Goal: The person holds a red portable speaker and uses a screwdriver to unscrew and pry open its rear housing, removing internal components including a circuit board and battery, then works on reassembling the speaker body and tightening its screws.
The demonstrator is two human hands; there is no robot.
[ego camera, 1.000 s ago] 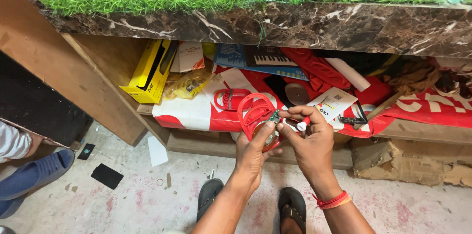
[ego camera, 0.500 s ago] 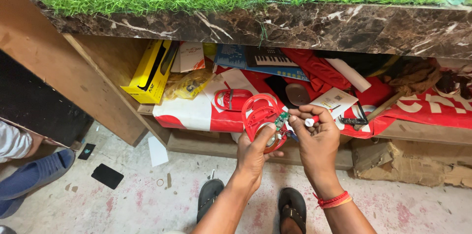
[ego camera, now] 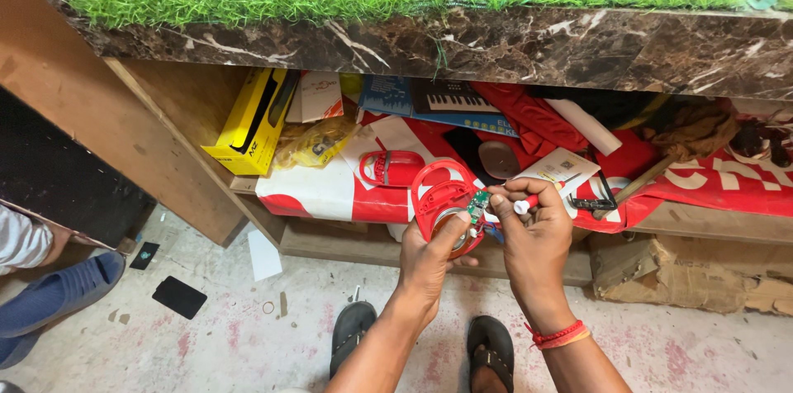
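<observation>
My left hand [ego camera: 434, 257] grips a round red plastic shell [ego camera: 439, 193] with a metal ring and a small green circuit board [ego camera: 477, 204] at its edge. My right hand [ego camera: 533, 228] is closed around a small tool with a red and white handle [ego camera: 524, 205], its end right next to the circuit board. Both hands are held in front of a low shelf, above my two sandalled feet [ego camera: 487, 348]. Another red plastic shell part [ego camera: 391, 168] lies on the shelf just behind.
The shelf holds a yellow box [ego camera: 252, 122], a red and white sheet [ego camera: 330, 187], a toy keyboard box [ego camera: 446, 100], papers and a wooden stick. A marble counter edge [ego camera: 462, 46] topped with green turf overhangs. A dark phone [ego camera: 179, 296] lies on the floor; another person's leg [ego camera: 45, 302] is left.
My hands have drifted slightly right and apart, then closed together again; the right hand's tool now meets the circuit board on the red shell.
</observation>
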